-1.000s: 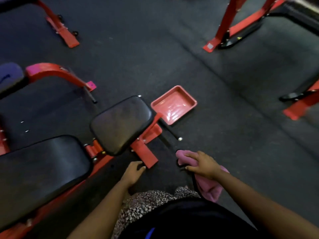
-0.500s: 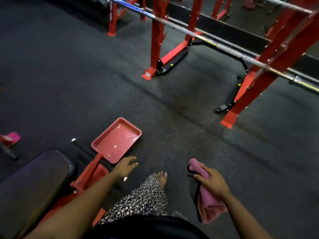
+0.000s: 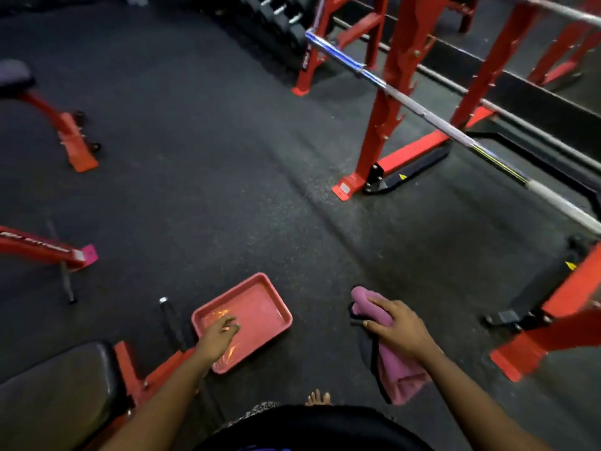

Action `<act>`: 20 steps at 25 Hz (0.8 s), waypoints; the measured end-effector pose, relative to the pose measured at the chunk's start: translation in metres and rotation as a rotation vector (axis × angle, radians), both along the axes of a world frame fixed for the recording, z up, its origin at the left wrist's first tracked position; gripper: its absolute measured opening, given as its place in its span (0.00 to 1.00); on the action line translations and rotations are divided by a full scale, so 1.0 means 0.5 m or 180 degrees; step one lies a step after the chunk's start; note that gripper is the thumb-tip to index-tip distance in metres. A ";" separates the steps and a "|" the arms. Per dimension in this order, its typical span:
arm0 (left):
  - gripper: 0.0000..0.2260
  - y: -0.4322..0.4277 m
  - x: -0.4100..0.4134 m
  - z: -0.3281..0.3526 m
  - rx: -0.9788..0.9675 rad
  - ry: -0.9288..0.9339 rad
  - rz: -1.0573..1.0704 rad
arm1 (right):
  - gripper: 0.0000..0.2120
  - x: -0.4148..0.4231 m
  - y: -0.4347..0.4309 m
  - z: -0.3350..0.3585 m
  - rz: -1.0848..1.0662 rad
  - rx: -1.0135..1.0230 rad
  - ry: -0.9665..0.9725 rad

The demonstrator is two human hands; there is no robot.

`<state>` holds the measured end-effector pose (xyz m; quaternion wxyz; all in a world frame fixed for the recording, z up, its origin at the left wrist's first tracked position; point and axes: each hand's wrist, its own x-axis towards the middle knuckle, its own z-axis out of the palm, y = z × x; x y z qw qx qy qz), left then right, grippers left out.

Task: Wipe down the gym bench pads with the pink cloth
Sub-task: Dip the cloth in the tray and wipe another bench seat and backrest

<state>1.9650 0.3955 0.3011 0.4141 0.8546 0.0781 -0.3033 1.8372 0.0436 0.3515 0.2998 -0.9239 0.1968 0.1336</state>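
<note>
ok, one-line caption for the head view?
Right hand grips the pink cloth; left hand open over the red tray near the bench pad.

- A person's right hand (image 3: 401, 332) grips a rolled pink cloth (image 3: 401, 377) above the dark rubber floor (image 3: 195, 164), fingers (image 3: 379, 302) curled over its top.
- The left hand (image 3: 216, 338) hangs over the near corner of a shallow red tray (image 3: 276, 301) lying on the floor, its fingers loosely bent; whether they touch the tray cannot be told.
- A black bench pad (image 3: 55, 385) on a red frame fills the lower left corner, just beside the tray.
- A steel barbell (image 3: 422, 112) rests across a red rack (image 3: 387, 102) at upper right, well apart from both hands.
- Bare toes (image 3: 318, 398) show between the forearms.
</note>
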 end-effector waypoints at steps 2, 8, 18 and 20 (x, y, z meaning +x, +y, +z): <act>0.15 0.003 0.030 -0.006 0.0051 -0.0022 0.0333 | 0.34 0.122 -0.024 -0.001 0.0414 0.0053 -0.0046; 0.14 -0.038 0.127 -0.049 0.0041 -0.0066 0.1954 | 0.28 0.528 -0.103 -0.026 0.1656 -0.0051 0.0056; 0.09 -0.215 0.319 0.003 0.0038 0.0186 0.3641 | 0.27 1.162 -0.001 -0.002 0.4011 -0.0116 0.0103; 0.11 -0.215 0.350 -0.015 0.0139 0.0265 0.4002 | 0.27 1.249 0.091 -0.010 0.4253 0.0058 -0.0020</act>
